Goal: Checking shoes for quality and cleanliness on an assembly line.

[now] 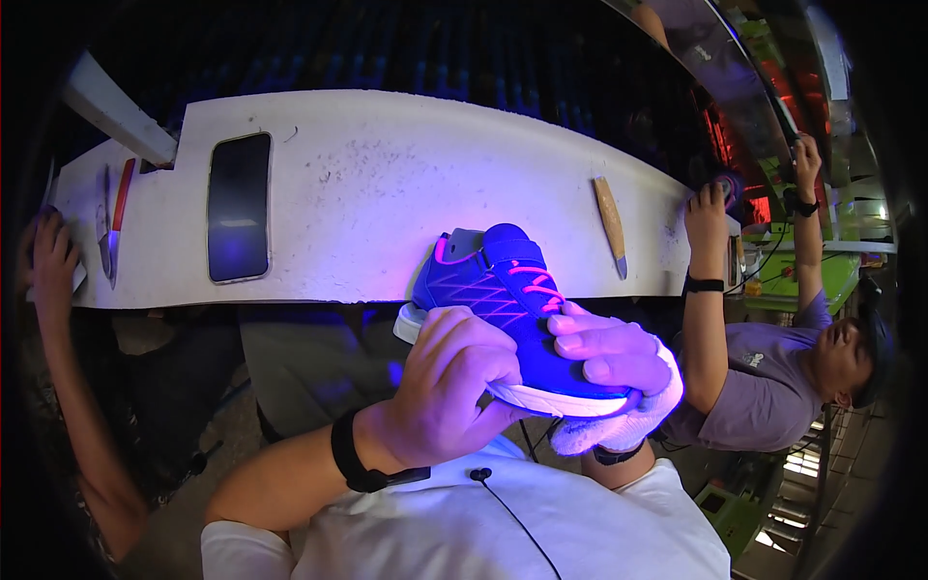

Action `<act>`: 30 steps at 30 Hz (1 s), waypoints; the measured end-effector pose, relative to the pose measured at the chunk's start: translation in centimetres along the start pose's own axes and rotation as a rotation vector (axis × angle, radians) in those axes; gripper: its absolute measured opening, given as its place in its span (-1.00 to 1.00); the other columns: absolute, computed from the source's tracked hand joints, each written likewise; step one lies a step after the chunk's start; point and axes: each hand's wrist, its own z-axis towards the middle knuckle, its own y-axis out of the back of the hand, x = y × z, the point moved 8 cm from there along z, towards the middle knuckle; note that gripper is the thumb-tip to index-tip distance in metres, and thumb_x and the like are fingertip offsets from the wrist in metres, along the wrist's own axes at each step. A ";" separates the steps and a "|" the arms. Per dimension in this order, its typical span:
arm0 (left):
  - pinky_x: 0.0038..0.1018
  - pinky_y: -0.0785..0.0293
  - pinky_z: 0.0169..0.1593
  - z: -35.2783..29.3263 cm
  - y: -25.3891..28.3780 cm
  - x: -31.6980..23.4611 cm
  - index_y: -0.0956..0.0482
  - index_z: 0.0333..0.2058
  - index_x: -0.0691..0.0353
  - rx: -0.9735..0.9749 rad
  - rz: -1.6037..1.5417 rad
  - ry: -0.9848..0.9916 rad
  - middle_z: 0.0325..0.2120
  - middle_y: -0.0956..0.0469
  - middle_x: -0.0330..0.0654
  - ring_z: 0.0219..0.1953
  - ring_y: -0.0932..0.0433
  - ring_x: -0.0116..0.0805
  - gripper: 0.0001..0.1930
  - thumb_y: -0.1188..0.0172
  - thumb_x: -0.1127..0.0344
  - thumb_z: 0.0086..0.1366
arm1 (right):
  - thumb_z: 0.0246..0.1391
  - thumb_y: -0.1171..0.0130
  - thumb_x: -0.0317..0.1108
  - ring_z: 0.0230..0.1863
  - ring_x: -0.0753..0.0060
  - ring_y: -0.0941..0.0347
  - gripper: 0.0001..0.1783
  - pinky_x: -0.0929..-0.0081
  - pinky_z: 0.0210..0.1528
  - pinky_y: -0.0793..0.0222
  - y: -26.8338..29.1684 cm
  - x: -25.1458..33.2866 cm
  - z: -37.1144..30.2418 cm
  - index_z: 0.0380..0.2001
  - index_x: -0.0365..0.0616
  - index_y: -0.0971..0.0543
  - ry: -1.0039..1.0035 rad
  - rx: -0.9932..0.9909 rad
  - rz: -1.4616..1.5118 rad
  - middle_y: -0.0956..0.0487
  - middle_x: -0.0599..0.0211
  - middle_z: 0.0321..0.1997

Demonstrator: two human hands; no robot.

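Under a violet-blue light, a blue sneaker (493,290) with pink laces and a white sole is held in front of me, its heel toward the bench and its toe to the lower right. My left hand (454,382) is closed on the near side of the sole, fingers bent. My right hand (623,372), in a partly white glove with bare fingertips, wraps around the toe, fingers lying over the upper. A strap crosses the sneaker near its ankle opening. What my fingers press underneath is hidden.
A white bench (387,184) carries a black smartphone (240,208), a red-handled tool (124,193) and a wooden-handled knife (611,227). A co-worker (764,358) sits at the right, arms over the bench. Another person's hand (50,251) rests at the left end.
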 end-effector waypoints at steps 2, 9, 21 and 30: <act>-0.15 -0.39 -0.04 0.3 -0.1 0.2 -0.52 -0.24 0.13 -0.025 -0.042 0.013 -0.33 -0.52 -0.17 -0.29 -0.52 -0.16 -0.53 -0.68 0.26 0.01 | -0.31 -0.81 -0.17 0.06 -0.21 -0.73 -0.28 -0.20 0.27 -0.58 0.7 -0.4 -0.6 -0.11 -0.18 -0.60 -0.010 -0.033 0.023 -0.74 0.01 -0.10; -0.12 -0.40 -0.01 2.6 -2.3 1.9 -0.55 -0.22 0.20 0.179 0.338 0.112 -0.11 -0.52 -0.07 -0.10 -0.49 -0.02 -0.49 -0.66 0.17 -0.04 | -0.10 -0.71 -0.26 0.18 -0.19 -0.67 -0.49 -0.22 0.38 -0.43 5.0 -5.4 -5.3 -0.13 -0.08 -0.63 -0.145 -0.279 0.385 -0.75 0.06 -0.06; 0.01 -0.30 0.48 4.5 -1.4 7.4 -0.61 0.03 0.24 0.556 0.295 0.294 0.31 -0.53 0.00 0.44 -0.40 0.15 -0.41 -0.64 0.29 0.01 | -0.06 -0.58 -0.09 -0.04 0.10 -0.77 -0.34 0.28 0.06 -0.65 8.8 -11.8 -9.8 0.04 -0.33 -0.73 -0.637 0.039 -0.329 -0.79 0.03 0.01; -0.28 -0.51 0.32 14.1 7.6 -0.5 -0.56 0.28 0.26 0.396 0.294 0.141 0.19 -0.65 -0.02 0.20 -0.65 -0.18 -0.05 -0.77 0.24 -0.15 | 0.26 -0.12 0.53 0.25 0.25 -0.53 0.03 0.24 0.31 -0.46 0.4 -11.7 3.6 0.28 -0.31 -0.51 -0.373 -0.211 0.234 -0.54 0.13 0.25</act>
